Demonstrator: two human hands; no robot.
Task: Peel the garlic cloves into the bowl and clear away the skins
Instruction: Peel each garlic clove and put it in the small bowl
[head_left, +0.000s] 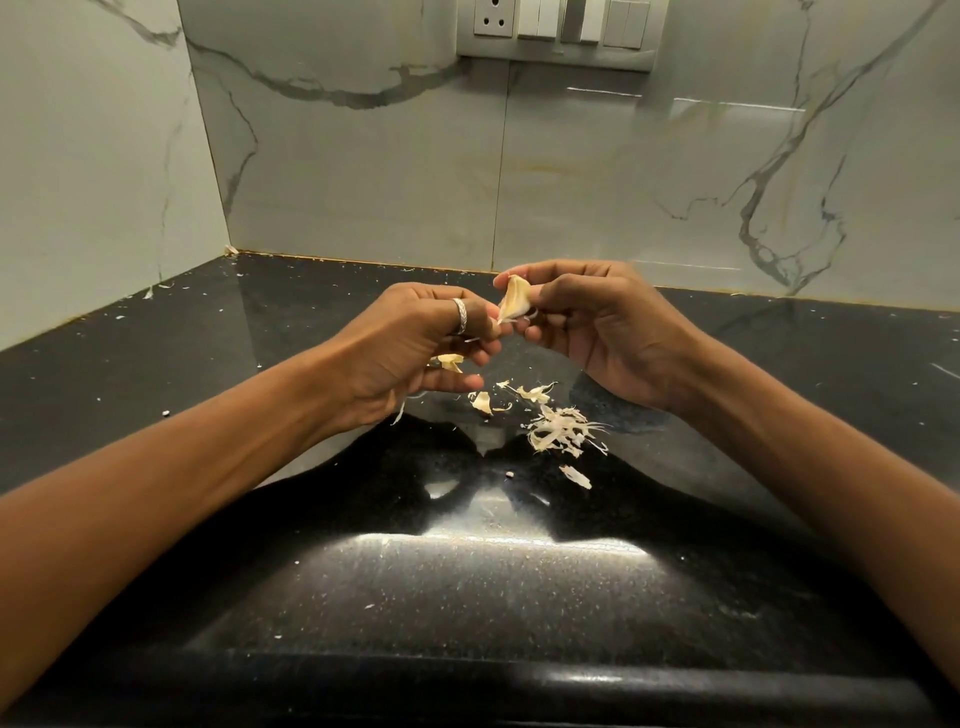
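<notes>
Worktop (467, 597): black speckled stone, its glossy front edge nearest; two bare forearms reach in over it from 7 and 5 o'clock.
Garlic clove (514, 305): held in the air above the worktop, between both hands; pale cream, tapered, with its narrow end down.
Right hand (608, 332): at 3 o'clock of the clove, thumb and fingertips pinching its upper part and hiding its right side.
Left hand (410, 348): at 8 o'clock, curled fingers pinching the clove's lower tip; a ring (460, 314) on one finger and a skin scrap (451, 361) caught under the lower fingers.
Skins (558, 431): a loose papery pile on the worktop at 5 o'clock of the clove, with smaller pieces toward 6 o'clock.
Wall (363, 182): grey-veined marble at 12 o'clock, with a switch plate (553, 34) at the top.
</notes>
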